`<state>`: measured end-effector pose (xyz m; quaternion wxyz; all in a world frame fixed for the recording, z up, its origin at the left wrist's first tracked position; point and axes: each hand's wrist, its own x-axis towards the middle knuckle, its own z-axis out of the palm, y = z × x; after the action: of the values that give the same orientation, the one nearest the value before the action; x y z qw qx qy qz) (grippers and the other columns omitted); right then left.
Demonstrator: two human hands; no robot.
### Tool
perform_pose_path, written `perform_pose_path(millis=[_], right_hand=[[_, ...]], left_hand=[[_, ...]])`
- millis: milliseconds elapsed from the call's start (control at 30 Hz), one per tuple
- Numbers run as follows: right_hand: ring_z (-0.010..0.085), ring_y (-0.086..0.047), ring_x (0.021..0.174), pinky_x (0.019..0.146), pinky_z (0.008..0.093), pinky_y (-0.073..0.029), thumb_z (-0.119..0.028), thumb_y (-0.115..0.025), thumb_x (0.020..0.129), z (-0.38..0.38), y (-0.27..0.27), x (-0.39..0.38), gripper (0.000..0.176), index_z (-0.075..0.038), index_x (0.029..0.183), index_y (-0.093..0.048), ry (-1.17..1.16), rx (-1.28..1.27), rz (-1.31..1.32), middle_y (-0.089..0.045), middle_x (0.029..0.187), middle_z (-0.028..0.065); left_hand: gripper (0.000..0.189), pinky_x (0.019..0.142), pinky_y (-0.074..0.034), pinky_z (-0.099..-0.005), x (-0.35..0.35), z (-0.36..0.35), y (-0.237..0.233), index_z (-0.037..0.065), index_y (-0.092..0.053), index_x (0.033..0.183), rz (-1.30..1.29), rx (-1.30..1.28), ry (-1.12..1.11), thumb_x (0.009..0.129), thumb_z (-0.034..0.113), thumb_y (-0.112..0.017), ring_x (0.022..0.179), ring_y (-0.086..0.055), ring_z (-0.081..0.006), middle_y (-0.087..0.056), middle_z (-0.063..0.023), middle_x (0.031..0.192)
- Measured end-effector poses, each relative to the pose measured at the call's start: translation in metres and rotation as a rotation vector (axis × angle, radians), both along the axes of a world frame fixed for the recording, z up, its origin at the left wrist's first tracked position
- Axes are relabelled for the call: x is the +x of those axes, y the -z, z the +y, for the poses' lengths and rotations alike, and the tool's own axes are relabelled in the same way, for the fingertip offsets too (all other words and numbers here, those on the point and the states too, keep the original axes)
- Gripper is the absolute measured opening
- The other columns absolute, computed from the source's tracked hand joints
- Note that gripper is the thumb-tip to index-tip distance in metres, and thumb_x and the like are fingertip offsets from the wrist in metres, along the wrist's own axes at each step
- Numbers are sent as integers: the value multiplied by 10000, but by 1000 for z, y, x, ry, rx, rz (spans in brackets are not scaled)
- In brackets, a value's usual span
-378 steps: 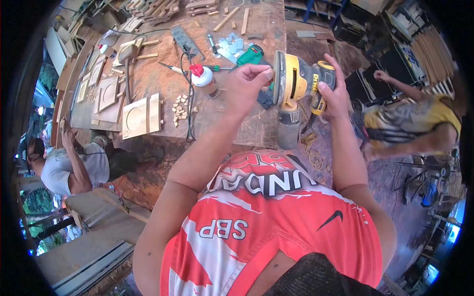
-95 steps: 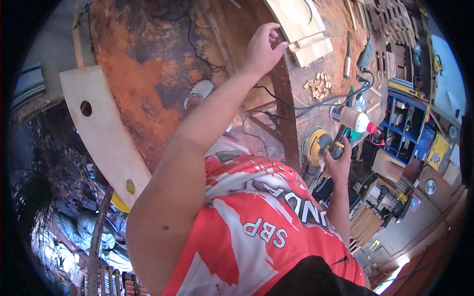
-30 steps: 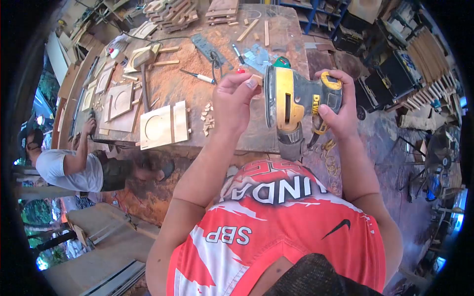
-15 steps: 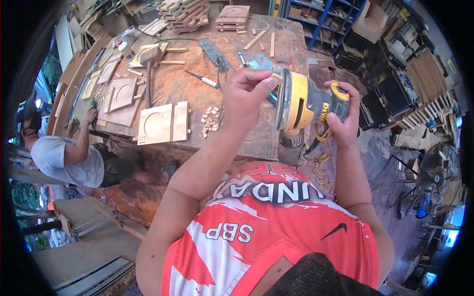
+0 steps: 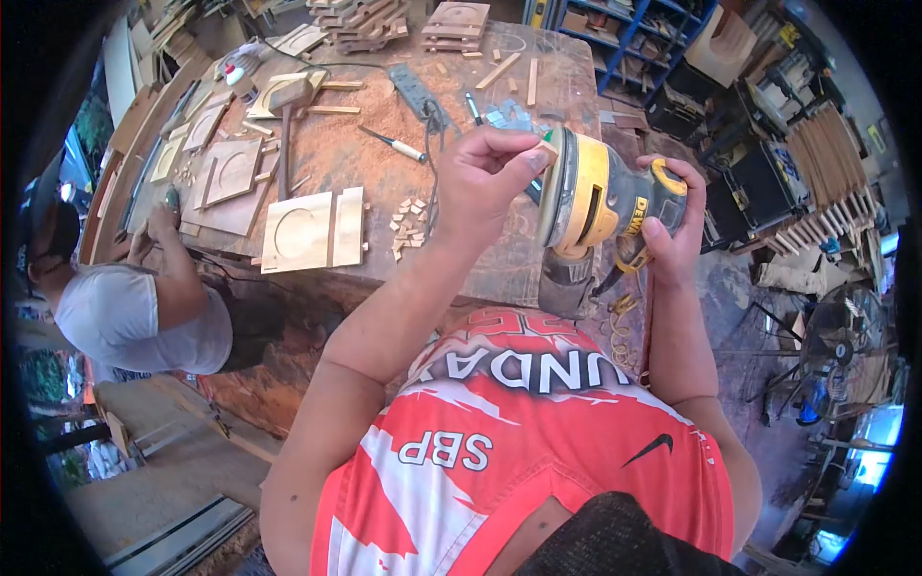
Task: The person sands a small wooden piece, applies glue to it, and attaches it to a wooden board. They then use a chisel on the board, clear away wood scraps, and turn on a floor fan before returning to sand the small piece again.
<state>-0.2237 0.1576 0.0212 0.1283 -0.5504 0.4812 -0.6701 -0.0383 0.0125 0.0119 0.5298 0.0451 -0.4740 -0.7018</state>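
Note:
My right hand (image 5: 674, 223) is wrapped round the body of a yellow and black sander (image 5: 594, 197), which is held on its side with its round pad facing left. Between the thumb and fingers of my left hand (image 5: 490, 182) is a small wooden piece (image 5: 548, 152), its end against or very near the pad's upper edge. Several small wooden pieces (image 5: 410, 223) lie in a loose group on the workbench (image 5: 480, 274), left of my left forearm. Beside them rests a pale wooden panel (image 5: 300, 233) with a round recess.
A co-worker (image 5: 144, 312) is at the bench's left side. On the bench are a mallet (image 5: 286, 125), a chisel (image 5: 394, 144), a power strip (image 5: 419, 99), sawdust (image 5: 355, 149) and stacked wooden parts (image 5: 456, 24). A blue shelf (image 5: 634, 43) stands behind; a fan (image 5: 834, 350) stands right.
The sander's pad has turned slightly more into view. The co-worker's hands have shifted a little left and down. My grips are unchanged.

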Motion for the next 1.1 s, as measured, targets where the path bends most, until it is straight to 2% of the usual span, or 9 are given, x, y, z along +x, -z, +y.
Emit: perform_pose_path(millis=[100, 733, 833, 1100], right_hand=[[226, -545, 1128, 990, 368, -432, -351, -744, 747, -1, -1, -2, 701, -53, 1300, -433, 9, 2, 18, -547, 1237, 157], [230, -551, 1125, 994, 369, -434, -359, -743, 745, -1, -2, -6, 713, -44, 1305, -436, 34, -16, -41, -552, 1243, 158], [229, -547, 1133, 1000, 368, -429, -361, -744, 748, 0, -3, -7, 713, -38, 1304, -436, 38, -23, -32, -551, 1245, 159], [231, -545, 1136, 1001, 371, -428, -362, -756, 744, -1, -1, -11, 713, -37, 1297, -443, 36, -32, -16, -551, 1250, 166]], left_hand=[[142, 825, -553, -278, 1, -1, 2, -38, -653, 972, 30, 11, 68, 837, -45, -695, 887, -674, -149, -695, -132, 975], [148, 813, -550, -278, -4, 4, 6, -56, -675, 978, -3, -26, 5, 833, -47, -706, 880, -667, -145, -702, -133, 968], [151, 807, -583, -320, -4, 7, 5, -19, -650, 972, -19, -53, -30, 835, -77, -676, 873, -684, -176, -674, -114, 951], [140, 787, -552, -267, 1, 10, -6, -15, -660, 961, -43, -57, -23, 833, -65, -685, 867, -668, -138, -684, -97, 945]])
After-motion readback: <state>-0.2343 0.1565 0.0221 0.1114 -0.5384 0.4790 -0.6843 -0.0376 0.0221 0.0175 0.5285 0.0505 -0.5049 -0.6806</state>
